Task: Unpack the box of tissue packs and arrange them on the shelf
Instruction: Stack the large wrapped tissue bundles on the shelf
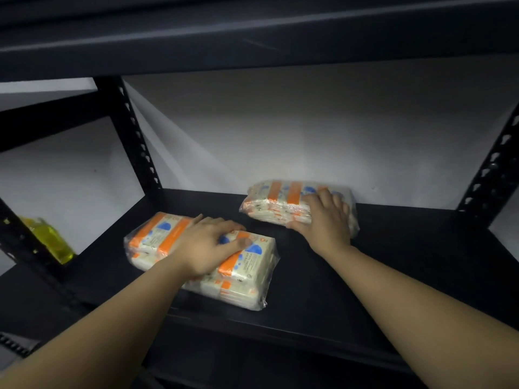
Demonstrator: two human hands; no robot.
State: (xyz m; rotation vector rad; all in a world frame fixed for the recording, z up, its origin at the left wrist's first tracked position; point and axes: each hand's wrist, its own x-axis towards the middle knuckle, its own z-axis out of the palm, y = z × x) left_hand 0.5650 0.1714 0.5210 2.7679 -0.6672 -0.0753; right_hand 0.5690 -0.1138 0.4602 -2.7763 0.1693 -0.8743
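- Nearest, at about 7 o'clock: left hand laid palm-down on the near tissue pack, fingers spread fairly flat across its top, pressing rather than wrapping round it.
- Near tissue pack lying flat but skewed on the dark shelf, one corner close to the front edge; best slid back and turned square with flat palm pressure, since the slack wrap would likely crumple under a pinch.
- Further in, at about 1 o'clock: right hand resting on the far tissue pack, fingers extended over its top and right end, thumb along the near side.
- Far tissue pack already touching or almost touching the white back wall; worth using as the line to match.
- Well apart at 9 o'clock: yellow packet behind the left upright post, outside this bay.
- Overhead, upper shelf low above; room for stacking looks limited.
- Box not in view.
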